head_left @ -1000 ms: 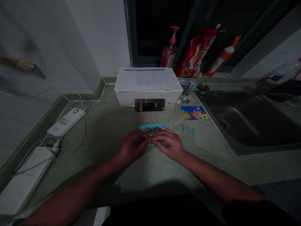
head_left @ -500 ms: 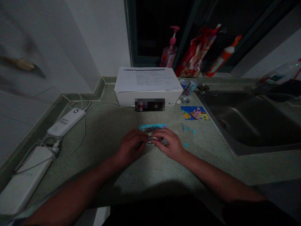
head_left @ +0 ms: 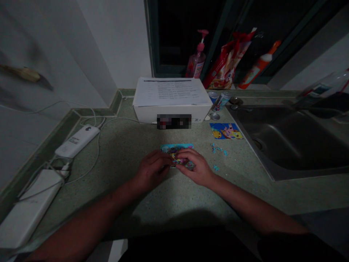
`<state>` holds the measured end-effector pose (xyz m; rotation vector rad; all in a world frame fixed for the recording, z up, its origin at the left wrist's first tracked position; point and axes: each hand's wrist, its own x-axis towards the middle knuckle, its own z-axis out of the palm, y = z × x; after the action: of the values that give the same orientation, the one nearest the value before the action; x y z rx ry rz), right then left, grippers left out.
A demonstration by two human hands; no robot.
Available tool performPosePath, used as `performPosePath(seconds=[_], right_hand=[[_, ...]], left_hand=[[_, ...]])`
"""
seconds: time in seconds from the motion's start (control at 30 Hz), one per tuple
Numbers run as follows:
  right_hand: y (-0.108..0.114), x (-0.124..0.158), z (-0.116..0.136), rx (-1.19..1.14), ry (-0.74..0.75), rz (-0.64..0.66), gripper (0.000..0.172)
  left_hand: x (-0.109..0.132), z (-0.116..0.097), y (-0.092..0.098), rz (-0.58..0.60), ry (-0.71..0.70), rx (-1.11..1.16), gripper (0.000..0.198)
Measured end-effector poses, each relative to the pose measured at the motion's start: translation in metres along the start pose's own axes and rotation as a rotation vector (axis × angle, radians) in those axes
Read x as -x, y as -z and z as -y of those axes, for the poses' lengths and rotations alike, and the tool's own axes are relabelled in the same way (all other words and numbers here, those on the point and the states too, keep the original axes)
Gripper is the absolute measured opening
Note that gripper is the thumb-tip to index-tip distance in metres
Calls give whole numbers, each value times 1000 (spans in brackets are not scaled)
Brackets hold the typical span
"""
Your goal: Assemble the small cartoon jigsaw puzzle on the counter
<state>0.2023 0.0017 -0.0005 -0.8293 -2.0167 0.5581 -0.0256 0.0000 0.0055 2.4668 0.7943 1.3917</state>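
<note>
A small colourful jigsaw puzzle (head_left: 176, 148) lies on the speckled green counter (head_left: 169, 196) in front of me. My left hand (head_left: 151, 171) and my right hand (head_left: 195, 166) rest on its near edge, fingertips meeting over it. My right fingers pinch a small piece (head_left: 177, 161) just above the puzzle. My left fingers curl against the puzzle's left side. Loose blue pieces (head_left: 219, 150) lie scattered to the right. A cartoon picture card (head_left: 225, 131) lies farther back on the right.
A white box with a printed sheet (head_left: 171, 98) stands behind the puzzle. Power banks (head_left: 77, 141) and cables lie at left. A steel sink (head_left: 289, 140) is at right. A pump bottle (head_left: 196, 60), a red bag (head_left: 226, 63) and small cans (head_left: 221, 101) stand at the back.
Both hands shifted slightly up onto the puzzle, and my right fingers now pinch a small piece over it.
</note>
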Motion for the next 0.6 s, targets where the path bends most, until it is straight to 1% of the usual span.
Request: performPosePath(seconds=[0.07,0.13,0.23,0.3,0.4,0.6], right_hand=[[0,-1,-2,39,-7,-19,18],[1,-1,-5,90,-19,-19,19],[2,0,-11,173,-24,21,20],[2,0,-13,221,-31,64,22],[1,-1,-15,266,-17,126,22],[0,-9,-12,306,43,175,18]], left_hand=[[3,4,-1,-22,72,-31,16],[5,9,-1,-43,215,-92,17],[7,21,0,-107,403,-183,15],[8,28,1,-125,474,-201,15],[10,36,-1,-118,500,-189,16],[14,41,-5,-78,560,-166,17]])
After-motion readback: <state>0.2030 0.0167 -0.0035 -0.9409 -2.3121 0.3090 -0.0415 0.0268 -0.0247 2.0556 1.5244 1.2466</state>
